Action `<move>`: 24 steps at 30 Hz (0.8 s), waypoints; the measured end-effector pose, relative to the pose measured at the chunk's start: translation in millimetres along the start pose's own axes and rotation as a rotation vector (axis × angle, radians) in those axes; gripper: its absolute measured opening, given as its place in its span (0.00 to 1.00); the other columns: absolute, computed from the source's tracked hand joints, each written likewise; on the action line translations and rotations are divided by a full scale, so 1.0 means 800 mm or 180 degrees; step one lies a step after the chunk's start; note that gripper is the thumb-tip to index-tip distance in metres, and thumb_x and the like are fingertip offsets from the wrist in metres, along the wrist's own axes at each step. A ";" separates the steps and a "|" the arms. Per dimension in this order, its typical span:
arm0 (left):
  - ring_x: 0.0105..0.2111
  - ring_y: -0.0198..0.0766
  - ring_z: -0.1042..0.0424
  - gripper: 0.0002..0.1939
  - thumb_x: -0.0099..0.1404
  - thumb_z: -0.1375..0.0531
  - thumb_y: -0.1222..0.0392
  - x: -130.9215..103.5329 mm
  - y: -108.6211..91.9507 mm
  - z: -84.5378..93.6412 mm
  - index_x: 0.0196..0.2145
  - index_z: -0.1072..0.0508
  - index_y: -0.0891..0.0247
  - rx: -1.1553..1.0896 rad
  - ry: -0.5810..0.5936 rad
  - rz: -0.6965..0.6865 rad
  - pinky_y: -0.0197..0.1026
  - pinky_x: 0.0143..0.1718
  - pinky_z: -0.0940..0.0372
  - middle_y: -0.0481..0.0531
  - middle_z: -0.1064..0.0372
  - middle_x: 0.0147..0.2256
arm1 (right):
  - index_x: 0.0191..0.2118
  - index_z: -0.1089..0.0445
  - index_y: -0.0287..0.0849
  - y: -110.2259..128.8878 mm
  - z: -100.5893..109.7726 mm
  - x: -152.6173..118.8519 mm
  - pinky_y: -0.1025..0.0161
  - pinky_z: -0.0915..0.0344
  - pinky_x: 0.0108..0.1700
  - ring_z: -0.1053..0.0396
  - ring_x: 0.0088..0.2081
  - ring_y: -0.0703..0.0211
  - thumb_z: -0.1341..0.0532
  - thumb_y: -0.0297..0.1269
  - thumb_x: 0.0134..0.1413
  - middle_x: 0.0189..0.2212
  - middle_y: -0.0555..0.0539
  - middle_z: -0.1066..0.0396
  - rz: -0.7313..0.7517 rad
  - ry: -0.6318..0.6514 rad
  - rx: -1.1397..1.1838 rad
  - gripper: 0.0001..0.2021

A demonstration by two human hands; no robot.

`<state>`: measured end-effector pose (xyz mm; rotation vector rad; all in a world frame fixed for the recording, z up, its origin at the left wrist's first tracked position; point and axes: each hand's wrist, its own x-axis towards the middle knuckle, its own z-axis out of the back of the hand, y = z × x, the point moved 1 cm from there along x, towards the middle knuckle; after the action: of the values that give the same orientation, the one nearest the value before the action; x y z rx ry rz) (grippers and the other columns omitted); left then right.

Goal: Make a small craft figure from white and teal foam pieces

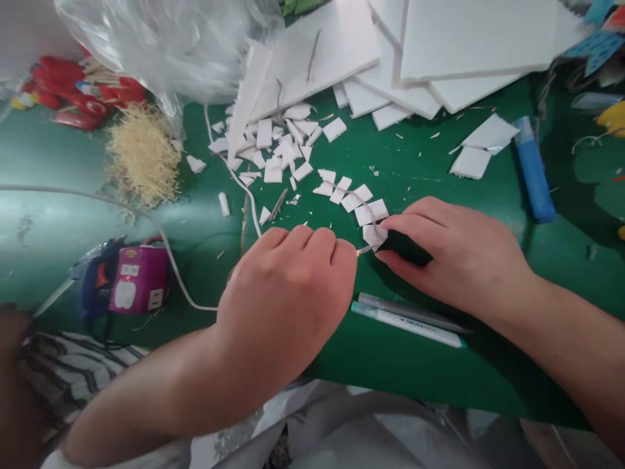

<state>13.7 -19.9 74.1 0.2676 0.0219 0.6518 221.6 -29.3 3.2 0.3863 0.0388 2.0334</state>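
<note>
My left grip (pixel 288 293) is closing in a fist around a tool (pixel 359 253), which is mostly hiding inside it; only a small tip with a bit of yellow is showing, pointing at the end piece (pixel 375 236) of a curved row. My right grip (pixel 454 254) is pinching that white end piece between thumb and forefinger. The other white pieces (pixel 357 197) are curving away up and to the left along a thin grey strand (pixel 347 190), all lying on the green desk (pixel 332 352). Below my hands, a white marker (pixel 410 324) and a grey pen (pixel 415 312) are lying side by side. Loose white scraps (pixel 273 169) are scattering beyond my left grip, near stacked white boards (pixel 481 39). To the left, a purple box (pixel 139 280) is sitting near a tan shredded heap (pixel 141 156), and a blue cutter (pixel 534 169) is resting off to the right.
</note>
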 end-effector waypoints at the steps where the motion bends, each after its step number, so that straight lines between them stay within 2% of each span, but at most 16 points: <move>1: 0.21 0.40 0.34 0.16 0.64 0.40 0.72 0.001 0.000 0.002 0.23 0.38 0.57 0.0058 -0.0015 -0.0041 0.41 0.23 0.39 0.45 0.42 0.20 | 0.43 0.24 0.43 0.000 -0.001 0.000 0.61 0.41 0.28 0.30 0.30 0.58 0.39 0.42 0.62 0.38 0.44 0.22 0.0004 -0.0016 -0.0005 0.11; 5: 0.21 0.39 0.34 0.16 0.59 0.43 0.78 0.007 -0.003 0.011 0.22 0.38 0.58 0.0349 -0.0015 -0.0184 0.40 0.23 0.40 0.46 0.41 0.21 | 0.41 0.24 0.43 0.000 -0.003 -0.001 0.60 0.43 0.27 0.32 0.28 0.57 0.40 0.41 0.62 0.37 0.44 0.23 -0.0012 -0.0072 -0.0043 0.10; 13: 0.20 0.37 0.36 0.17 0.57 0.50 0.80 0.024 -0.002 0.019 0.20 0.36 0.61 0.0377 0.0098 -0.0596 0.40 0.25 0.46 0.48 0.42 0.18 | 0.42 0.24 0.44 -0.002 -0.004 -0.002 0.60 0.42 0.28 0.30 0.31 0.56 0.40 0.43 0.63 0.38 0.44 0.23 -0.0066 0.0016 0.0062 0.11; 24: 0.20 0.37 0.38 0.17 0.56 0.50 0.80 0.032 -0.002 0.020 0.19 0.37 0.61 0.0302 0.0163 -0.0601 0.40 0.26 0.46 0.48 0.43 0.18 | 0.39 0.25 0.43 -0.003 -0.006 -0.003 0.60 0.42 0.29 0.29 0.32 0.56 0.39 0.43 0.63 0.37 0.44 0.23 0.0029 -0.0127 0.0249 0.10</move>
<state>37.1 -9.5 91.1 0.3358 0.1260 0.4703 223.4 -29.3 -2.3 0.4767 0.0924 2.0369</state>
